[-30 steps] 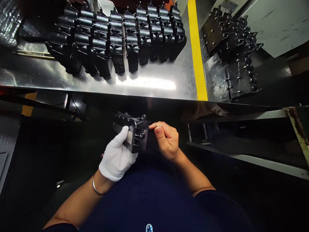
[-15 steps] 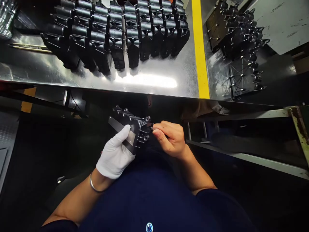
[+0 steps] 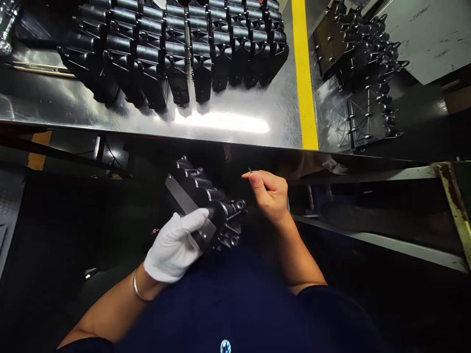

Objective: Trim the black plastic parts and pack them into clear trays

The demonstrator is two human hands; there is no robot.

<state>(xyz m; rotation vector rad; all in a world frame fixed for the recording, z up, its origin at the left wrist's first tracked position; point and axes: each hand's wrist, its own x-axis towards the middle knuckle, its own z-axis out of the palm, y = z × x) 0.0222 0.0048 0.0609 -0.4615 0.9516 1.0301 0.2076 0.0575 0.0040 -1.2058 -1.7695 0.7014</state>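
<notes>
My left hand, in a white glove, is closed round a black ribbed part with ring-shaped ends. A flat grey metal strip lies along the part's left side, under my gloved thumb. To the right, apart from the part, my bare right hand pinches a small thin dark piece between thumb and forefinger. What this piece is cannot be made out. The fingers of my left hand behind the part are hidden.
Rows of similar black parts stand on the shiny metal table. Right of a yellow stripe are more black parts. Below the table's edge, a metal frame runs at the right.
My right hand has moved up and to the right, away from the black part's ringed end. The black part has turned and its ringed end has shifted down and to the right.
</notes>
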